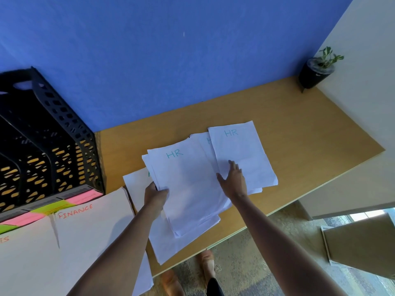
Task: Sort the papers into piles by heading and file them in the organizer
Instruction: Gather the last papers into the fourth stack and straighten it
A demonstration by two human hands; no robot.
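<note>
My left hand [155, 196] grips the left edge of a stack of white papers [188, 184] whose top sheet is headed "HR". My right hand [233, 180] lies flat, fingers spread, on the lower left of another "HR" sheet [241, 152] that tops a small pile to the right. Under the held stack lies a further white sheet [136, 180], its heading mostly hidden. A pile headed "FINANCE" [85, 229] sits at the lower left. The black mesh organizer [49, 146] stands at the left against the wall.
Pink and green sticky labels [57, 207] line the organizer's front base. Another pile [23, 259] lies at the far left. A small potted plant [316, 71] stands at the desk's back right corner. The wooden desk [299, 133] ends at a front edge near my feet.
</note>
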